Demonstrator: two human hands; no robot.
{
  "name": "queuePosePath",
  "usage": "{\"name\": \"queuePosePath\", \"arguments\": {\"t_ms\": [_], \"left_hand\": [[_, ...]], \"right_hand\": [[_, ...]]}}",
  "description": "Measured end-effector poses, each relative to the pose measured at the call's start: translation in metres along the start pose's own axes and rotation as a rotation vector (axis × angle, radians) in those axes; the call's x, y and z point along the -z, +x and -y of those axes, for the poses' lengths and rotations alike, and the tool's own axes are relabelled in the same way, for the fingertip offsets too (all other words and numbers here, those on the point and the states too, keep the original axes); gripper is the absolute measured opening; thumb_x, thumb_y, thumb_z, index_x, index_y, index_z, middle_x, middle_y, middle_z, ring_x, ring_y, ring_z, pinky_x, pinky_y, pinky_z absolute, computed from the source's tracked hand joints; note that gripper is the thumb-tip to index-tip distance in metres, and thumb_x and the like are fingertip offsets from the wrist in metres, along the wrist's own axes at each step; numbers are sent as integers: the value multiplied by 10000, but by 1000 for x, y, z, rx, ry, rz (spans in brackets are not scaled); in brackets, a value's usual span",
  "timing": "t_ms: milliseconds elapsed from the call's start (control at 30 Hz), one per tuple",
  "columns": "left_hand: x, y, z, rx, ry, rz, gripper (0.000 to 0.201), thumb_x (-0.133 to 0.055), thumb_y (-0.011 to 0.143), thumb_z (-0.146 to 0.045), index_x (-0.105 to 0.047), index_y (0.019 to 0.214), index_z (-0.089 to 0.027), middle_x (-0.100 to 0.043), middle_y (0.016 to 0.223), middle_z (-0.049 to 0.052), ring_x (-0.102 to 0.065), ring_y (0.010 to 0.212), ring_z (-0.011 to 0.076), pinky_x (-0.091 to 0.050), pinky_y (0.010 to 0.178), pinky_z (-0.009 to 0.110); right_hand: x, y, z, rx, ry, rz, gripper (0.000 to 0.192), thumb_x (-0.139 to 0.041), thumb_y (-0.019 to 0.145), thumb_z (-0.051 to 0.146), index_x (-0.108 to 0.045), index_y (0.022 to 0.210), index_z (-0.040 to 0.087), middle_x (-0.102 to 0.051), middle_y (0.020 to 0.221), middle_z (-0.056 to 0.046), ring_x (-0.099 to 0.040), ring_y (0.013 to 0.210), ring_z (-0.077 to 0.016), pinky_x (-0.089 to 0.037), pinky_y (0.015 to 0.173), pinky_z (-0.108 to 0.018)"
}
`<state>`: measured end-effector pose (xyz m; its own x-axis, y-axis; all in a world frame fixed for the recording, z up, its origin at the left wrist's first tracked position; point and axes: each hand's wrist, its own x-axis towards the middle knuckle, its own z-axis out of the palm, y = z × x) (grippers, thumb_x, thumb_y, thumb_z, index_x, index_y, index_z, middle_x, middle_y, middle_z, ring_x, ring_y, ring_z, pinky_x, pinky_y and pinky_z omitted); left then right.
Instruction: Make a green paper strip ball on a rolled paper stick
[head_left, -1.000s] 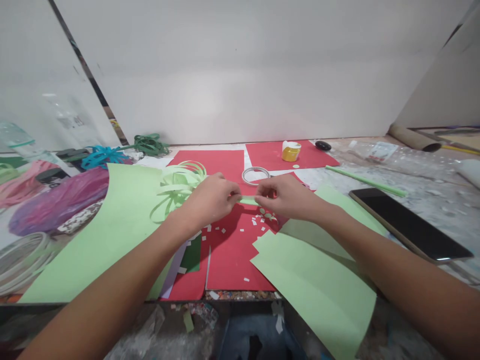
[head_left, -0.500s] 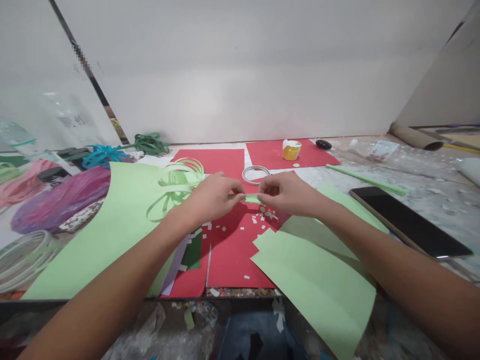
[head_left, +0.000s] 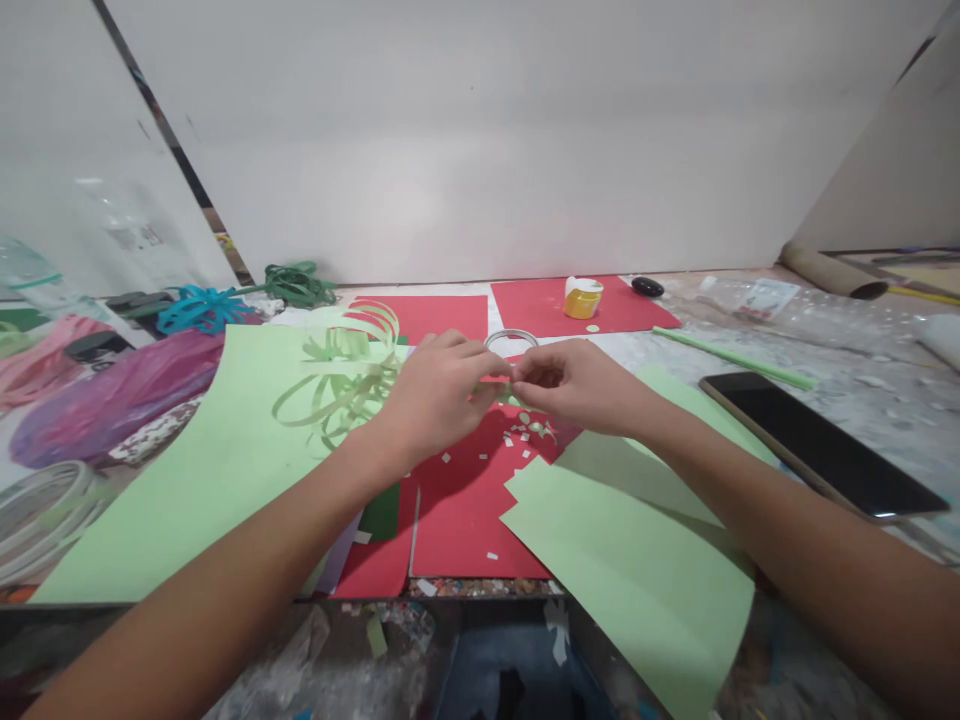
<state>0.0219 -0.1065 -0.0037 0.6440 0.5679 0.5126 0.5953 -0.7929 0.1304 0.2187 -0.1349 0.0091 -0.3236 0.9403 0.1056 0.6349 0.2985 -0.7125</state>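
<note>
My left hand [head_left: 446, 390] is closed, its fingertips around a light green paper strip [head_left: 493, 388], most of which the fingers hide. My right hand [head_left: 574, 385] pinches at the strip's right end, the thumb and fingers touching. The fingertips of both hands nearly meet above a red sheet [head_left: 480, 520]. Left of my left hand is a cluster of looped light green paper strips [head_left: 341, 375]; whether it joins the strip in my fingers I cannot tell. Small white paper scraps [head_left: 492, 555] and green bits [head_left: 536, 428] lie below my hands.
Light green sheets [head_left: 150, 490] [head_left: 645, 560] flank the red one. Behind stand a tape roll [head_left: 511, 334] and a yellow-white jar [head_left: 583, 297]. A phone [head_left: 817, 440], green paper stick [head_left: 735, 357] and plastic bottle [head_left: 795, 310] lie right; a purple bag [head_left: 112, 405] lies left.
My left hand has turned, and its fingers now cover more of the strip and reach to my right fingertips. The looped strips have shifted left and spread. My right hand has hardly moved.
</note>
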Motion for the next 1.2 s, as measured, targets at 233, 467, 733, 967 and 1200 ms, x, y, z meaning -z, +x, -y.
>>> {"name": "queuePosePath", "arguments": {"t_ms": [233, 467, 733, 967, 1200], "left_hand": [[4, 0, -2, 69, -101, -30, 80, -627, 852, -245, -680, 898, -208, -713, 850, 6, -557, 800, 181, -412, 732, 306], [10, 2, 0, -80, 7, -40, 148, -558, 881, -189, -698, 842, -213, -711, 894, 22, -545, 824, 185, -392, 772, 332], [13, 2, 1, -152, 24, 95, 178, -522, 881, -170, -695, 862, -210, -705, 825, 21, -559, 814, 180, -381, 741, 314], [9, 2, 1, -99, -16, 257, 170, -604, 862, -183, -751, 854, -268, -668, 680, -2, -574, 749, 179, -362, 692, 303], [6, 0, 3, -35, -27, 237, 148, -631, 832, -218, -766, 863, -273, -599, 623, 12, -538, 676, 176, -348, 603, 288]], "right_hand": [[-2, -5, 9, 56, -45, -90, 112, -598, 782, 242, -684, 739, 185, -644, 653, -12, -549, 588, -130, -398, 536, -257], [5, 0, -2, -84, 168, 86, 157, -591, 791, 330, -662, 755, 195, -566, 631, 2, -458, 514, -104, -327, 457, -246], [5, 5, -12, -68, 130, 237, 158, -604, 798, 352, -669, 740, 221, -558, 679, -9, -474, 589, -133, -375, 524, -274], [-4, 7, -18, -161, 195, 286, 156, -610, 803, 336, -629, 722, 204, -563, 669, -10, -438, 546, -119, -345, 489, -269], [-6, 6, -13, -190, 165, 293, 139, -611, 785, 313, -632, 699, 206, -562, 653, 1, -431, 530, -111, -324, 470, -264]]}}
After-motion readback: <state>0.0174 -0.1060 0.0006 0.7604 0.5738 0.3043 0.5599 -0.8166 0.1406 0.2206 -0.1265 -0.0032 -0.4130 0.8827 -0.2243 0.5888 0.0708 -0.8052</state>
